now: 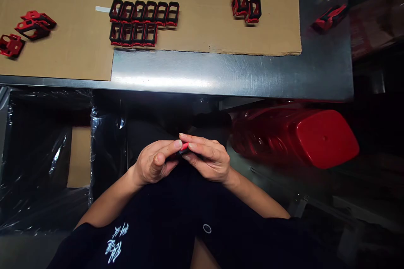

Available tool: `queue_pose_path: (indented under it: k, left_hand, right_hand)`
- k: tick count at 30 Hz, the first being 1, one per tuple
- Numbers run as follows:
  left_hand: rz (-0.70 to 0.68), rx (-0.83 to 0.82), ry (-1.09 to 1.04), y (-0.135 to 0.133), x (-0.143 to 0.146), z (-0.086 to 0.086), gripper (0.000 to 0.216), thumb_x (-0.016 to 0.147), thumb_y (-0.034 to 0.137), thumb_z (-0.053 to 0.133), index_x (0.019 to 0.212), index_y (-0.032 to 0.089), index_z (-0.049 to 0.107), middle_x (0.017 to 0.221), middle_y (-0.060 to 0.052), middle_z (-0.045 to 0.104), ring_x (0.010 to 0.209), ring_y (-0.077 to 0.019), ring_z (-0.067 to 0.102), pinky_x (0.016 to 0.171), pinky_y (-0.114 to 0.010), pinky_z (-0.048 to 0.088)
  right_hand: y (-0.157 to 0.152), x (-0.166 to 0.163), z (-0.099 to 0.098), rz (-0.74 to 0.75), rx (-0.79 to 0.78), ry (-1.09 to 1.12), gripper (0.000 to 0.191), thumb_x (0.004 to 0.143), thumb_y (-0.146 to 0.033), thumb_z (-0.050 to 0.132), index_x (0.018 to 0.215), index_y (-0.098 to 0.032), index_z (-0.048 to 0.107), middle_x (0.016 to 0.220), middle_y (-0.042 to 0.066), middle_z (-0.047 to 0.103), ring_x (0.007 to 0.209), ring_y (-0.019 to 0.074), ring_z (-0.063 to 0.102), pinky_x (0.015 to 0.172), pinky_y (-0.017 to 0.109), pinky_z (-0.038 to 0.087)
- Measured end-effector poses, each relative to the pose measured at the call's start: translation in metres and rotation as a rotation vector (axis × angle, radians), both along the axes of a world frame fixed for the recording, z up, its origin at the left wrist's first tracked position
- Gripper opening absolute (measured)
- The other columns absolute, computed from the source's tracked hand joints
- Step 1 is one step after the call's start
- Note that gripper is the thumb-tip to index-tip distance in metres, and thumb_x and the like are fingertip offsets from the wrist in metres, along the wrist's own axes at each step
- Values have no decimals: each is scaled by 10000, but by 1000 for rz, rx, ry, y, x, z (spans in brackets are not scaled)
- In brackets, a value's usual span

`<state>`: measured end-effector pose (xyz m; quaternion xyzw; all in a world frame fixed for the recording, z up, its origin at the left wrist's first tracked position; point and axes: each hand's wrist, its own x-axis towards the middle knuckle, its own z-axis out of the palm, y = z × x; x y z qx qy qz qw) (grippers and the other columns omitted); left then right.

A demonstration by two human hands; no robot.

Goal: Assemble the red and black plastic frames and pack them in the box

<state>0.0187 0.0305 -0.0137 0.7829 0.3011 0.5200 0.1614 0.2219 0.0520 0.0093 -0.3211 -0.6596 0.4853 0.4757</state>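
Observation:
Over my lap, below the table edge, both hands meet around one small red and black plastic part [184, 149]. My left hand [156, 162] curls its fingers onto the part from the left. My right hand [208, 159] pinches it from the right, fingers pressed together over its top. Most of the part is hidden by my fingers. On the cardboard sheet [202, 29] above, several matching red and black frame parts [143, 22] stand in two neat rows.
Two more frame parts [246, 7] sit at the cardboard's right, loose ones [27, 30] at its far left, and one [330, 17] on the bare steel table [221, 75]. A stack of red stools [296, 136] lies to my right. A black-lined bin [44, 159] is at my left.

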Motion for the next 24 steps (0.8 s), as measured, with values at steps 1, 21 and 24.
queue_pose_path:
  k: [1,21,24]
  left_hand:
    - [-1,-2,8,0,0,0,1120,791,-20,753,1638,312,100,1368,-102,694,1157,-150,710,901,-284,635]
    - [198,-355,167,-5,0,26,1234,840,468,798,1640,181,-96,1371,-236,642,976,-230,751,768,-345,649]
    - [265,-392,291,-10,-4,32,1108,869,417,760,1650,169,14,1376,-222,626,1148,-304,695,899,-438,629]
  right_hand:
    - [-1,-1,0,-16,6,13,351,873,-155,752,1183,-319,768,1283,47,753,1075,237,779,881,375,683]
    - [11,-20,-12,246,-1160,418,558,779,-390,831,1290,-247,659,1004,32,778,669,128,725,524,199,564]
    - [17,-26,-12,198,-1114,334,484,753,-379,856,1186,-243,688,1044,35,762,644,113,695,477,182,522]
